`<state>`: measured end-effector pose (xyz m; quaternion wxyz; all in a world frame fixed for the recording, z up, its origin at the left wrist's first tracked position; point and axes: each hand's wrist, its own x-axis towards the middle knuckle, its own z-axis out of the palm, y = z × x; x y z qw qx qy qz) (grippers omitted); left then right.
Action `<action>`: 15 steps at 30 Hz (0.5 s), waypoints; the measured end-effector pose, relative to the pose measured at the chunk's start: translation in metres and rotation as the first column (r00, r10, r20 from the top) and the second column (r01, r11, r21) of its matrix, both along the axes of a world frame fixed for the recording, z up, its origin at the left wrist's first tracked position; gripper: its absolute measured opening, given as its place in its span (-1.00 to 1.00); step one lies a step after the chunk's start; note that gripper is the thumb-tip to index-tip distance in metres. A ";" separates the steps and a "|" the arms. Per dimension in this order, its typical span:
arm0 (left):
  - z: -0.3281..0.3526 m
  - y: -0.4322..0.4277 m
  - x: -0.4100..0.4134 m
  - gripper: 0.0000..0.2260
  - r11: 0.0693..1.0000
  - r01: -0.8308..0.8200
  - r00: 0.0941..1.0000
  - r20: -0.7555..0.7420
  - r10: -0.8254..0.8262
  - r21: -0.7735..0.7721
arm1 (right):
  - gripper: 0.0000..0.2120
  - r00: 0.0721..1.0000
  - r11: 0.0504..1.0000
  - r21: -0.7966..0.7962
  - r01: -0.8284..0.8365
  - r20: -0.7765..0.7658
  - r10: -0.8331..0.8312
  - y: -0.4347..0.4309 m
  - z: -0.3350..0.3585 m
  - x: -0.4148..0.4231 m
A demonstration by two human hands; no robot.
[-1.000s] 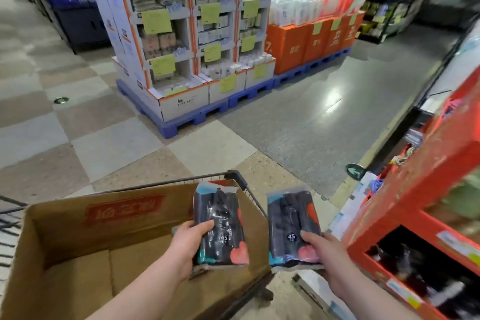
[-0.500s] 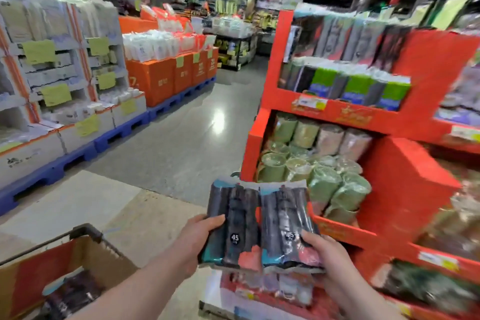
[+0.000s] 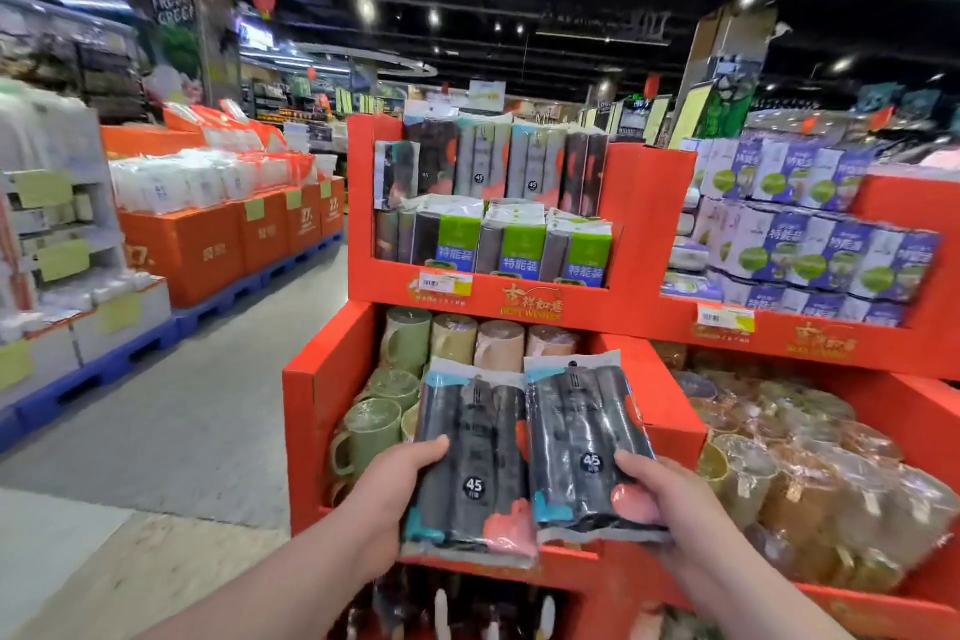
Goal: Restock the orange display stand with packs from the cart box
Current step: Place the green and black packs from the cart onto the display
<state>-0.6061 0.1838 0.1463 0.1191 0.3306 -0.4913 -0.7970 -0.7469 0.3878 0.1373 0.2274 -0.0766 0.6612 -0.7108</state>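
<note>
Left hand: our left hand (image 3: 395, 483) grips the lower left edge of a dark pack (image 3: 472, 457), with the thumb laid across the front and the other fingers hidden behind it.
Right hand: our right hand (image 3: 670, 499) grips the lower right edge of a second dark pack (image 3: 582, 442), with the thumb pressed on the front and the fingers out of sight behind.
Packs: we hold both upright, side by side, inner edges meeting. Each shows dark rolls in clear wrap, a round "45" label, and teal and pink corners at the bottom.
Where they are: in the air, in front of the orange display stand (image 3: 311, 390), level with its mug shelf.
Top shelf: matching dark packs (image 3: 483, 166) stand upright at the back, with green-labelled packs (image 3: 519, 244) in front of them.
Middle shelf: green, beige and pink mugs (image 3: 374, 426).
To our right: purple and white packs (image 3: 810, 234) above, wrapped cups (image 3: 810, 473) below.
To our left: grey aisle floor and orange boxes (image 3: 208, 244) on a blue pallet (image 3: 291, 270).
</note>
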 end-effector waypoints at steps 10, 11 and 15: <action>0.056 -0.066 -0.088 -0.85 0.996 0.014 0.993 -0.120 -0.024 -0.084 | -0.94 0.989 0.992 -0.116 0.053 -0.134 -0.068 -0.068 0.082 -0.087; 0.062 -0.076 -0.098 -0.85 0.996 0.014 0.990 -0.135 -0.027 -0.092 | -0.88 0.986 0.991 -0.109 0.073 -0.140 -0.088 -0.077 0.093 -0.096; 0.086 -0.115 -0.140 -0.84 0.992 0.025 0.978 -0.204 -0.050 -0.126 | -0.91 0.958 0.980 -0.078 0.182 -0.212 -0.195 -0.119 0.136 -0.136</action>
